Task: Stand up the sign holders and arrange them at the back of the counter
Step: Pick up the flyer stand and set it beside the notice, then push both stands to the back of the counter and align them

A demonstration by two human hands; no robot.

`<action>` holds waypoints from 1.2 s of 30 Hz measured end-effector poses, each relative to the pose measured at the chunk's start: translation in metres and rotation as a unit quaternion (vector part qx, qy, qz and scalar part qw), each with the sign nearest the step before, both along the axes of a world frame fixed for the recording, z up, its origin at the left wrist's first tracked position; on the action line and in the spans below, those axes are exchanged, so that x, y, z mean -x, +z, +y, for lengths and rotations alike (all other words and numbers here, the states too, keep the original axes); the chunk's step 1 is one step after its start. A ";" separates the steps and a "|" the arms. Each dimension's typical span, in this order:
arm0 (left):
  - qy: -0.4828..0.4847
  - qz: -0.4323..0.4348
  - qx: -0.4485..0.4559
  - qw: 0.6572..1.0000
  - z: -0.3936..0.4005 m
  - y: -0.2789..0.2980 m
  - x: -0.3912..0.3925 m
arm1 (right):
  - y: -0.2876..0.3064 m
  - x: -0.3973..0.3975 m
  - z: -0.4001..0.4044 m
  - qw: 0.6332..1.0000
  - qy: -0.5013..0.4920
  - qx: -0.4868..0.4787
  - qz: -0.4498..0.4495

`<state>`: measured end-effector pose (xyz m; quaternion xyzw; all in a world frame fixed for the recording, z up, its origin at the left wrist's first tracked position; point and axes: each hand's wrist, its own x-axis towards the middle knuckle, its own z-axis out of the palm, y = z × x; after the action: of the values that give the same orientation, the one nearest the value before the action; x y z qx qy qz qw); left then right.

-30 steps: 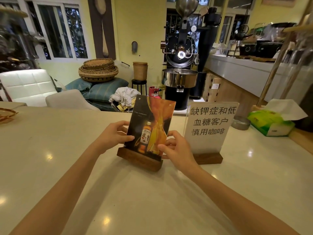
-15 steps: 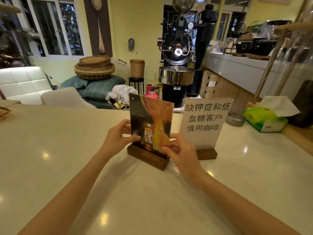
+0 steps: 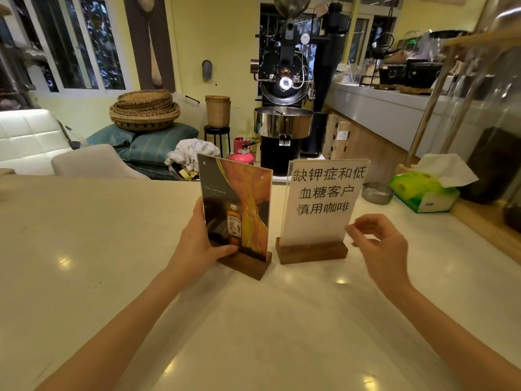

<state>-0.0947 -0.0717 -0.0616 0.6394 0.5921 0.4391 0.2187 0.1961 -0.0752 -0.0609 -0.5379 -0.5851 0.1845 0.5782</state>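
Note:
Two acrylic sign holders on wooden bases stand upright side by side on the pale counter (image 3: 84, 249). The left one, the whisky-ad sign holder (image 3: 239, 204), shows a bottle on an orange and black picture. My left hand (image 3: 197, 244) grips its left edge, thumb on the front near the base. The right one, the white sign holder (image 3: 324, 198) with black Chinese text, stands free. My right hand (image 3: 377, 244) hovers just right of it, fingers loosely curled and apart, holding nothing.
A green tissue box (image 3: 423, 190) and a small metal ashtray (image 3: 377, 191) sit on the counter at the right. Beyond the counter's far edge are a black coffee roaster (image 3: 284, 108), a pink gas bottle (image 3: 241, 153), woven baskets (image 3: 143, 111) and white seats (image 3: 28, 136).
The whisky-ad sign holder moved back and now stands next to the white one. My right hand let go of it and moved right, past the white sign.

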 end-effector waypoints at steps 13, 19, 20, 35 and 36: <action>0.025 0.039 -0.035 0.998 0.012 -0.006 -0.007 | 0.026 -0.022 0.035 0.963 0.158 0.216 -0.044; 0.022 0.049 -0.034 0.998 0.028 -0.011 -0.020 | 0.029 -0.047 0.029 0.961 0.147 0.225 -0.069; 0.018 0.049 -0.037 0.998 0.028 -0.011 -0.021 | 0.028 -0.048 0.029 0.961 0.144 0.226 -0.071; -0.133 0.034 -0.056 0.989 0.078 -0.005 -0.159 | 0.034 -0.154 -0.006 0.970 0.001 0.229 -0.086; -0.139 0.034 -0.052 0.988 0.081 -0.005 -0.169 | 0.035 -0.160 -0.008 0.969 -0.009 0.232 -0.085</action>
<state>0.0743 0.0096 -0.0667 0.7406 0.4807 0.4124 0.2244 0.3558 -0.0834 -0.0260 -0.6764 -0.5686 0.2632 0.3873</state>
